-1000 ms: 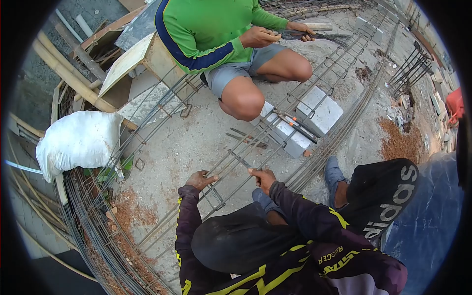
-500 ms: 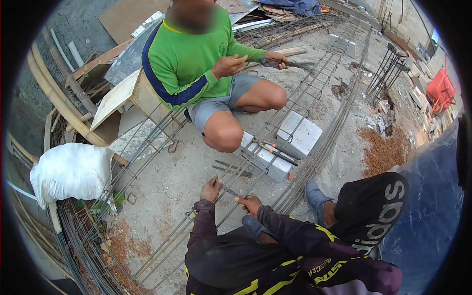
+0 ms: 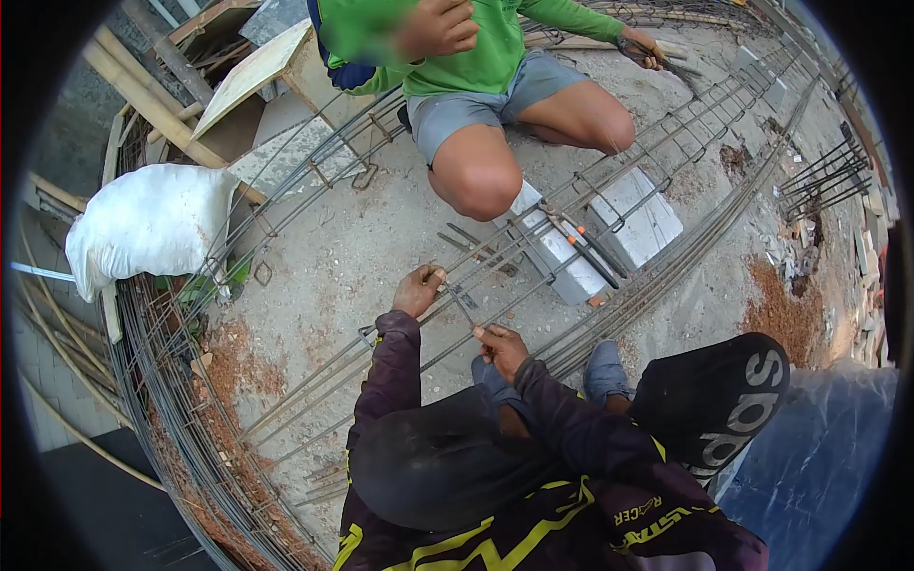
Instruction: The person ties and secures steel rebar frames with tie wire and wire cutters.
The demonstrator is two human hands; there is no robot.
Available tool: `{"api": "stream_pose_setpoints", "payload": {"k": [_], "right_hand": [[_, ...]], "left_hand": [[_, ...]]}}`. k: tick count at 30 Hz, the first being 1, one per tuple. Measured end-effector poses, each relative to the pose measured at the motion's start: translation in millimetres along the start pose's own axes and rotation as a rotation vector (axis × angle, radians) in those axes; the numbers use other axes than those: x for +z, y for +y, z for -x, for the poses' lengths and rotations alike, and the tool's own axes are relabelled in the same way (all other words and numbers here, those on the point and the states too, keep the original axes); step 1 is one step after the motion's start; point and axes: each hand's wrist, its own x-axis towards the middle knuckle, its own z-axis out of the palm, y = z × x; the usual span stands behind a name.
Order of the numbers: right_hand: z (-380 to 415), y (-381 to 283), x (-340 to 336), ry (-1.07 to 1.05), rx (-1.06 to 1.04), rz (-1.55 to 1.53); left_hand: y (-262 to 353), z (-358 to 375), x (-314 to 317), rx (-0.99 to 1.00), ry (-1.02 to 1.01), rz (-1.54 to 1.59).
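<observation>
My left hand (image 3: pixel 419 290) is closed, thumb and fingers pinched at the near end of the rebar cage (image 3: pixel 562 214). Opposite it, my right hand (image 3: pixel 502 347) pinches the other end of a thin bent steel piece that looks like a stirrup (image 3: pixel 463 299). This piece spans the gap between my hands, across the long bars; its ends are hidden by my fingers. Beyond my hands, pincers with dark handles (image 3: pixel 486 249) lie on the ground. Orange-marked pliers (image 3: pixel 581 238) rest on a white block (image 3: pixel 562 262) under the cage.
A person in a green shirt (image 3: pixel 495 57) squats across the cage, a tool in one hand. Another white block (image 3: pixel 636 219) supports the bars. A white sack (image 3: pixel 152 224) and bundled rebar (image 3: pixel 171 409) are at left. Long rods (image 3: pixel 657 285) run along the right.
My view has tilted down and turned, so the scene appears shifted. Both hands stay at the cage, slightly farther apart. The other person's near hand has risen toward their face.
</observation>
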Motion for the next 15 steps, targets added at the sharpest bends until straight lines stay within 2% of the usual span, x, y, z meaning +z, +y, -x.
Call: {"api": "stream_pose_setpoints", "payload": {"k": [2, 7, 10, 11, 14, 15], "right_hand": [[-3.4, 5.3, -1.5, -0.023, 0.033, -0.114], [-2.9, 1.5, 2.4, 0.016, 0.046, -0.088], [7.3, -4.4, 4.9, 0.037, 0.062, -0.104], [9.7, -5.9, 7.0, 0.033, 0.057, -0.122], [3.7, 2.9, -11.6, 0.004, 0.057, -0.17], [3.7, 3.5, -15.8, 0.016, 0.048, -0.125]], "left_hand": [[4.2, 3.9, -1.5, -0.031, 0.02, 0.004], [4.1, 0.7, -3.5, -0.071, -0.02, 0.011], [7.8, 6.4, -2.0, -0.002, 0.052, -0.105], [8.9, 11.4, 2.8, 0.055, 0.153, -0.17], [18.5, 32.5, 13.7, 0.551, 0.699, -0.437], [32.9, 53.1, 20.6, 0.416, 0.698, -0.234]]}}
